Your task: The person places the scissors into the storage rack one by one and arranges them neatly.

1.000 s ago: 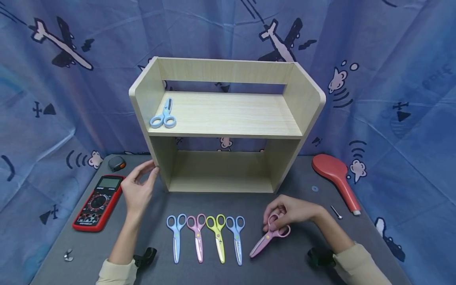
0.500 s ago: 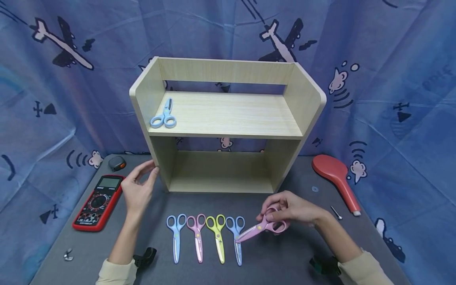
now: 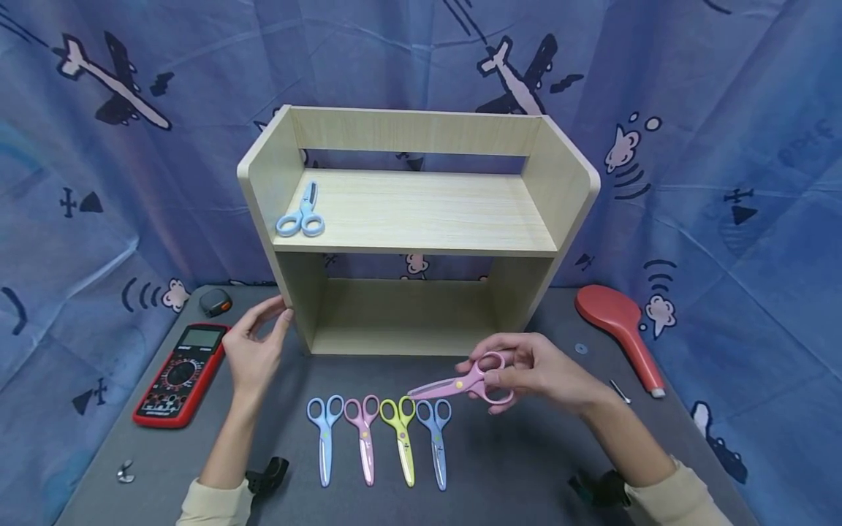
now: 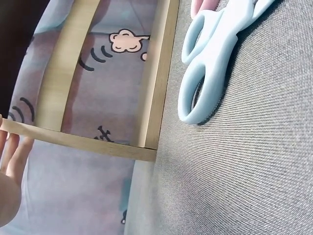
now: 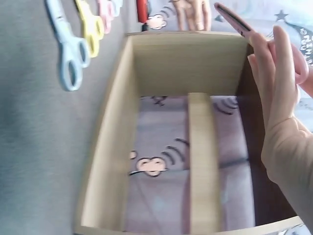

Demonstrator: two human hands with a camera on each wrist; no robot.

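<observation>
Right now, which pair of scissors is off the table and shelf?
The pink scissors gripped by the right hand; the rest lie flat.

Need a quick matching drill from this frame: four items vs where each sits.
Items:
1. pink scissors
2. light blue scissors
3. multimeter
4. red paddle

Places:
A. table, far left
B. upper shelf, left end
C. table, right of the shelf unit
D. held in the right hand, off the table

Pairs: 1-D, 2-B, 3-A, 4-C

Blue cloth backdrop (image 3: 691, 88) printed with planes and clouds, draped behind and beside a grey table (image 3: 513, 475); even lighting.
</observation>
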